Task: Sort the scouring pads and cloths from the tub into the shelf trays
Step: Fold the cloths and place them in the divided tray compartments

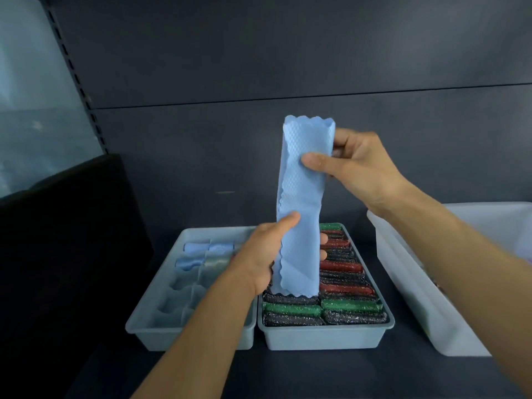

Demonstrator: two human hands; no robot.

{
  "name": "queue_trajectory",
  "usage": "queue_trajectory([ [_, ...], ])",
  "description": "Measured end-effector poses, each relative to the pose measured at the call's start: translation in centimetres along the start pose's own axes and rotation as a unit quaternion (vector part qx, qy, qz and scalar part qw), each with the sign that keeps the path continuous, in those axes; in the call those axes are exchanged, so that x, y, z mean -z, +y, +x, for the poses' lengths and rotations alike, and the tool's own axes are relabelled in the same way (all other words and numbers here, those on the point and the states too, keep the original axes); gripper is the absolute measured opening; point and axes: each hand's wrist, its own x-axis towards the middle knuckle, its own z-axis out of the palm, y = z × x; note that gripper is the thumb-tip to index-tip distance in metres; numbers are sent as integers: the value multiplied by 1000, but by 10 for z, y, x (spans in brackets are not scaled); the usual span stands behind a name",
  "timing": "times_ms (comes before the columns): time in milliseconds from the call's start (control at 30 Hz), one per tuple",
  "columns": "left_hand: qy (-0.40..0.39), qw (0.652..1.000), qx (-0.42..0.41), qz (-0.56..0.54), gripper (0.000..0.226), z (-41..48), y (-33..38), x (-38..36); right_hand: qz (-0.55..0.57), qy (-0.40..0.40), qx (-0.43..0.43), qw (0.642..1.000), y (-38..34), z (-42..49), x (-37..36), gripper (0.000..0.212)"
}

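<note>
Both hands grasp one upright folded blue cloth, right hand near top, left hand lower, above the trays.

A light blue cloth with scalloped edges, folded into a long strip, stands upright above the trays. The right tray is packed with green, red and dark glittery scouring pads. The divided left tray holds what look like rolled cloths at its far end. The white tub sits far right.
</note>
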Motion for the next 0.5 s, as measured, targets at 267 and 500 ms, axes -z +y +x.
queue_trajectory([
  [267, 50, 979, 93, -175, 59, 7, 8, 16, -182, -105, 64, 976, 49, -41, -13, 17],
  [500, 73, 988, 97, -95, 24, 13, 5, 21, -377, -196, 172, 889, 77, -64, -11, 70],
])
